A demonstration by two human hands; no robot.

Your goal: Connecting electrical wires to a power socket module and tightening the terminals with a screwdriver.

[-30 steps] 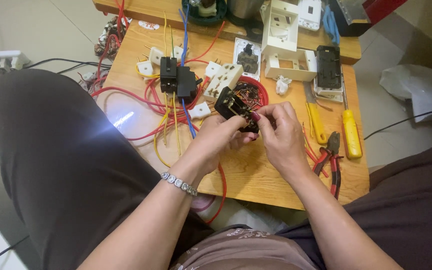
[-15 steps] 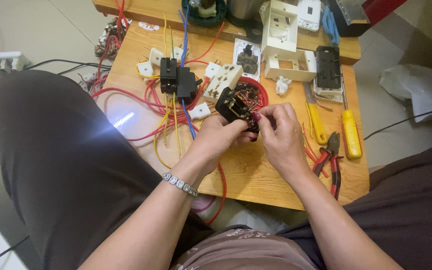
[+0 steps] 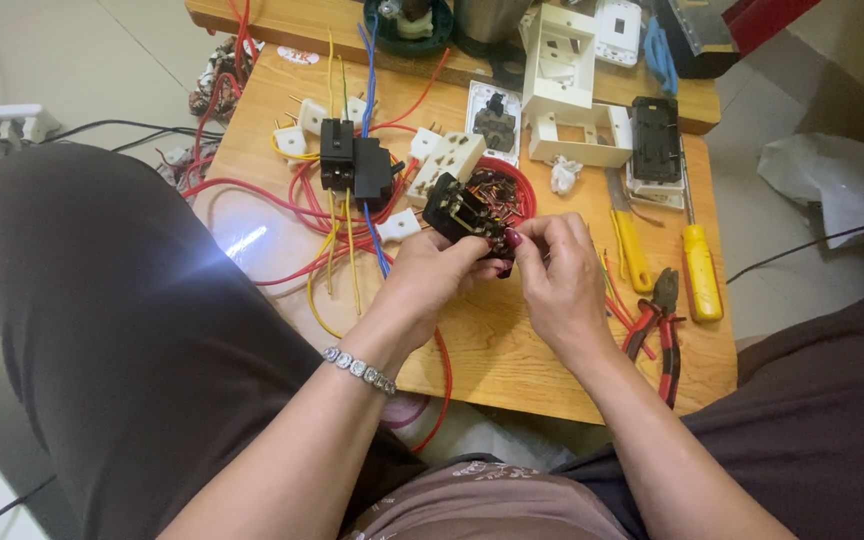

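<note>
Left hand (image 3: pixel 430 275) grips a black switch block (image 3: pixel 460 212); right hand (image 3: pixel 555 275) pinches its edge, above a cluttered wooden bench (image 3: pixel 512 350).

- Your worktop (image 3: pixel 512 350) is smooth, pale varnished wood.
- The switch block (image 3: pixel 457 212) you hold is matt black plastic.
- Your screwdriver handle (image 3: pixel 701 285) is glossy yellow plastic.
</note>
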